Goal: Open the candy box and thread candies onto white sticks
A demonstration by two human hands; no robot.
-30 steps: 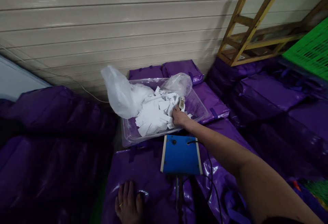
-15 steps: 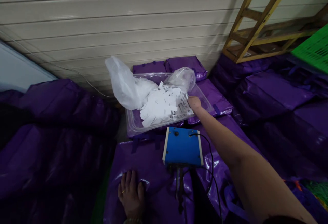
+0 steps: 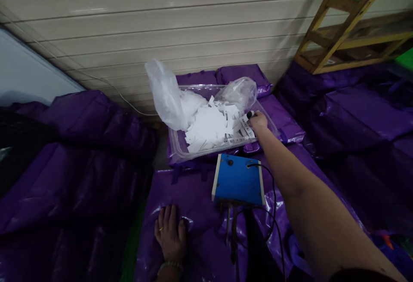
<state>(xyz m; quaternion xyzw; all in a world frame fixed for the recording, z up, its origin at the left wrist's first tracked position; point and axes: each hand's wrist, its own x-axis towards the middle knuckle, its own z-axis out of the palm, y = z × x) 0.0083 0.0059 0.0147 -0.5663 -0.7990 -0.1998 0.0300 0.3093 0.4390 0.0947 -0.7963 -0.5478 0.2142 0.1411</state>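
Note:
My left hand (image 3: 171,235) lies flat on a glossy purple package (image 3: 196,196), fingers stretched out and holding nothing. My right hand (image 3: 260,121) reaches into the right side of a clear plastic bin (image 3: 180,155). Its fingers are closed on a small object with a dark, rounded end (image 3: 250,114); the rest of it is mostly hidden and its kind is unclear. White paper labels (image 3: 209,125), some printed "MADE IN CHINA", are heaped in the bin beside that hand. Crumpled clear plastic bags (image 3: 166,97) rise from the bin's back and left.
A blue box with a black cable (image 3: 239,181) stands in front of the bin, on a metal stem. Purple packages (image 3: 100,166) are stacked on both sides. A wooden frame (image 3: 342,28) stands at the back right, against a slatted wall (image 3: 193,28).
The small dark-ended object now shows at my right fingertips; it was not visible before. The view has shifted, so the bin and box appear further right. My left hand stays on the package.

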